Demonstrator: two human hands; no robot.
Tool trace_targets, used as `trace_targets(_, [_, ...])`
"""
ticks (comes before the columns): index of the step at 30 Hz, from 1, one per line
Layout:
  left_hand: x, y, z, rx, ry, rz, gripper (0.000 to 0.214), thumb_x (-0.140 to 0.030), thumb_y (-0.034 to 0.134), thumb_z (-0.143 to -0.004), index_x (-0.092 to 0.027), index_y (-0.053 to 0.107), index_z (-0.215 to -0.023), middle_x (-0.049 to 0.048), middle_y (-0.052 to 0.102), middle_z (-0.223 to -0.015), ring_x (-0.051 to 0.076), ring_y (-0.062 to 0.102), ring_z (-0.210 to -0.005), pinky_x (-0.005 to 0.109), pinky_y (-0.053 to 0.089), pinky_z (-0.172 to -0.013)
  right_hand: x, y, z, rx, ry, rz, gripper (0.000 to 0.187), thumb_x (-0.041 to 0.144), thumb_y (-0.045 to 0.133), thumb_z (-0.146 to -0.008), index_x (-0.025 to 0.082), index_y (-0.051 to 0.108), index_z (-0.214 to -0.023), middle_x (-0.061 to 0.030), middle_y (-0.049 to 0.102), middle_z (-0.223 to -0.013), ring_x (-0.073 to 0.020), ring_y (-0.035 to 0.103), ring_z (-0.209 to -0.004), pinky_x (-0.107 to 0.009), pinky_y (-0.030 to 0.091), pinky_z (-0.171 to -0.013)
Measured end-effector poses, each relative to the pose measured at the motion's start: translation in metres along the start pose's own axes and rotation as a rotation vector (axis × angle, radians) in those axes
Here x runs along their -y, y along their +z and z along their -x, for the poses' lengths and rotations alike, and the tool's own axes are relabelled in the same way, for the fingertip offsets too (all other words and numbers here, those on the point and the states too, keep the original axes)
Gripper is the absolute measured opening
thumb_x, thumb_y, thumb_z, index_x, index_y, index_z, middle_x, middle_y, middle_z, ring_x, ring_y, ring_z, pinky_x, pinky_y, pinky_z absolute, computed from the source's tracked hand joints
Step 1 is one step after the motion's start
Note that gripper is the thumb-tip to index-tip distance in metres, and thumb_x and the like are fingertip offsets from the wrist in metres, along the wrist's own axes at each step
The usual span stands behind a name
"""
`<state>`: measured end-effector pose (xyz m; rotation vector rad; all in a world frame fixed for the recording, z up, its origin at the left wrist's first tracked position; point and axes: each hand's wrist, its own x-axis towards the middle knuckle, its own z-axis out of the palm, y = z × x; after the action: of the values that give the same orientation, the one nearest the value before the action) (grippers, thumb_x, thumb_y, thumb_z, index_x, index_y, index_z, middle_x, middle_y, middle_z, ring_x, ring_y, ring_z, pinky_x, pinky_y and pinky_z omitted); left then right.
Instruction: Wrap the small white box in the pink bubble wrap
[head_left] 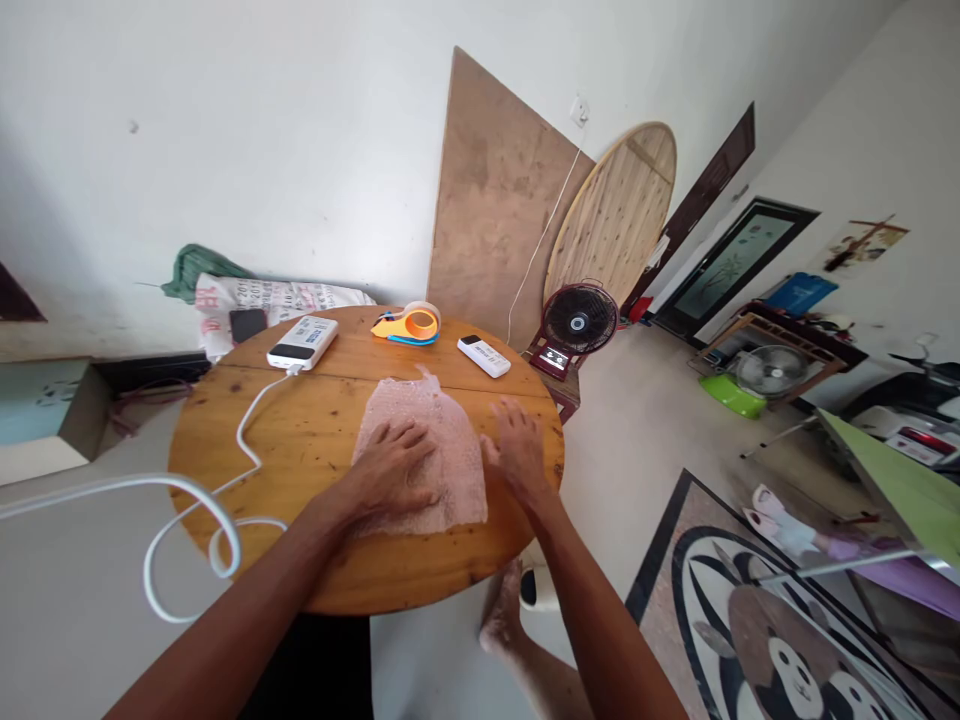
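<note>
A sheet of pinkish bubble wrap (459, 455) lies on the round wooden table (300, 440), with a loose, crumpled bit at its far edge. My left hand (397, 468) rests flat on the sheet, fingers spread. Just off the sheet's right edge is my right hand (517, 448), its fingers apart and nothing in it; whether it touches the table I cannot tell. Beyond the sheet stands an orange and blue tape dispenser (409, 324) with a roll of tape.
A white power bank (302, 343) with a white cable (241, 430) sits at the table's far left. A second white device (484, 356) lies at the far right, near a dark fan (579, 318). Boards (502, 190) lean on the wall. Another person's legs (795, 530) show at right.
</note>
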<state>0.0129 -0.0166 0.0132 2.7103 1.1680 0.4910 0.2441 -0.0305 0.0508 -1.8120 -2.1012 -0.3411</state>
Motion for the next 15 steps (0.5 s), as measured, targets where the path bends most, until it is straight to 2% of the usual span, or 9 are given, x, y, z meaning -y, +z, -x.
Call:
trace_targets(3, [-0.001, -0.001, 0.000, -0.008, -0.012, 0.006, 0.063, -0.057, 0.059, -0.070, -0.023, 0.054, -0.123, 0.0115, 0.048, -0.137, 0.034, 0.037, -0.128, 0.052, 0.019, -0.108, -0.025, -0.005, 0.002, 0.114, 0.190, 0.007, 0.061, 0.030, 0.061, -0.077, 0.012, 0.044, -0.132, -0.0181, 0.051, -0.132, -0.0324, 0.045, -0.120, -0.047, 0.032, -0.098])
trace_targets(6, [-0.001, -0.001, 0.000, -0.010, -0.012, 0.013, 0.061, -0.056, 0.060, -0.069, -0.025, 0.055, -0.122, 0.0108, 0.048, -0.136, 0.032, 0.038, -0.128, 0.051, 0.018, -0.108, -0.047, -0.011, 0.002, 0.245, 0.334, -0.173, 0.049, 0.030, 0.061, -0.075, 0.016, 0.054, -0.121, -0.0127, 0.063, -0.115, -0.0283, 0.056, -0.103, -0.042, 0.040, -0.090])
trace_targets(8, [-0.001, -0.001, 0.000, -0.009, -0.005, 0.014, 0.062, -0.056, 0.061, -0.068, -0.025, 0.055, -0.122, 0.0107, 0.048, -0.137, 0.033, 0.037, -0.129, 0.052, 0.019, -0.107, -0.051, -0.024, 0.001, 0.203, 0.407, -0.376, 0.040, 0.033, 0.063, -0.074, 0.017, 0.059, -0.109, -0.0093, 0.066, -0.104, -0.0254, 0.060, -0.093, -0.039, 0.044, -0.084])
trace_targets(9, [-0.001, 0.000, 0.000, -0.010, -0.003, 0.016, 0.063, -0.057, 0.061, -0.068, -0.025, 0.055, -0.122, 0.0108, 0.048, -0.137, 0.034, 0.037, -0.129, 0.053, 0.019, -0.107, -0.048, -0.034, 0.000, 0.150, 0.419, -0.511, 0.037, 0.036, 0.064, -0.074, 0.016, 0.060, -0.105, -0.0082, 0.067, -0.100, -0.0240, 0.060, -0.089, -0.038, 0.045, -0.082])
trace_targets(11, [0.000, 0.001, 0.000, -0.016, -0.001, 0.027, 0.066, -0.057, 0.062, -0.067, -0.024, 0.053, -0.123, 0.0112, 0.048, -0.137, 0.035, 0.036, -0.129, 0.054, 0.019, -0.107, -0.031, -0.060, -0.001, 0.070, 0.346, -0.874, 0.040, 0.041, 0.064, -0.075, 0.016, 0.059, -0.106, -0.0074, 0.067, -0.100, -0.0217, 0.061, -0.089, -0.036, 0.047, -0.081])
trace_targets(12, [0.000, 0.002, 0.000, -0.028, -0.005, 0.036, 0.067, -0.056, 0.063, -0.067, -0.024, 0.052, -0.125, 0.0115, 0.048, -0.137, 0.035, 0.036, -0.130, 0.055, 0.020, -0.107, -0.017, -0.073, -0.002, 0.083, 0.286, -1.035, 0.041, 0.041, 0.065, -0.075, 0.017, 0.057, -0.108, -0.0067, 0.066, -0.103, -0.0208, 0.061, -0.091, -0.035, 0.047, -0.082])
trace_targets(13, [0.000, 0.002, 0.000, -0.044, -0.012, 0.051, 0.068, -0.055, 0.065, -0.067, -0.023, 0.051, -0.126, 0.0113, 0.049, -0.136, 0.035, 0.036, -0.130, 0.054, 0.020, -0.108, 0.001, -0.085, -0.003, 0.135, 0.223, -1.163, 0.041, 0.040, 0.066, -0.075, 0.018, 0.057, -0.108, -0.0057, 0.066, -0.103, -0.0202, 0.061, -0.092, -0.034, 0.047, -0.082])
trace_targets(15, [0.001, 0.004, 0.000, -0.082, -0.044, 0.102, 0.064, -0.050, 0.067, -0.069, -0.025, 0.051, -0.126, 0.0089, 0.051, -0.134, 0.033, 0.039, -0.128, 0.053, 0.024, -0.108, 0.041, -0.099, -0.004, 0.326, 0.061, -1.296, 0.040, 0.038, 0.070, -0.072, 0.019, 0.059, -0.105, -0.0037, 0.066, -0.101, -0.0194, 0.061, -0.092, -0.032, 0.047, -0.081])
